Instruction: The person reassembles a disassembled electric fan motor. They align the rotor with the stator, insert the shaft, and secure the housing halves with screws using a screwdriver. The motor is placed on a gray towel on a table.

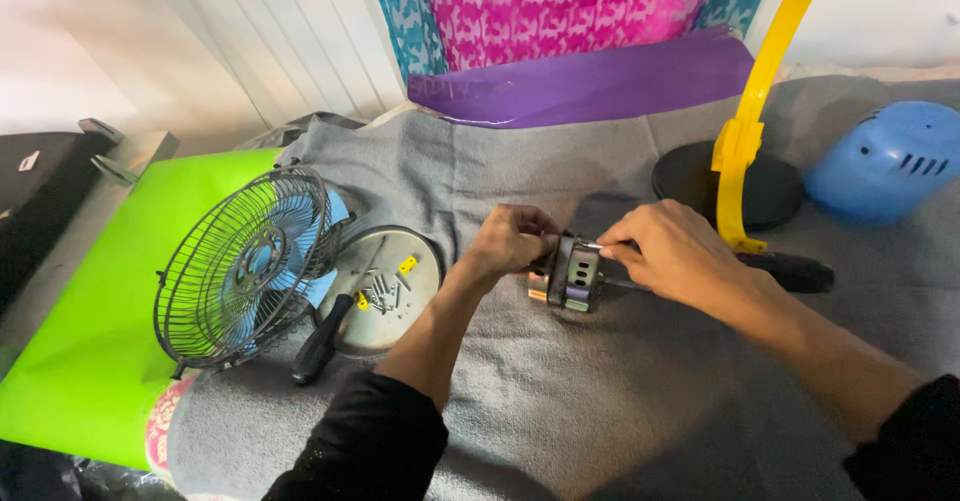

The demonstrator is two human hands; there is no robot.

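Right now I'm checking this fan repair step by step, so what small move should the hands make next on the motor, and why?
Probably keep the left hand gripping the small motor firmly while the right hand works at its top edge. Both hands are on the motor, it sits on soft grey cloth that gives no firm hold, and the loose screws already lie in the round metal plate.

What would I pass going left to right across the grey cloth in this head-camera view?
Bright green sheet → black wire fan cage with blue blades → round metal plate holding small screws → left hand → small metal fan motor → right hand → yellow curved plastic bracket → blue vented plastic housing.
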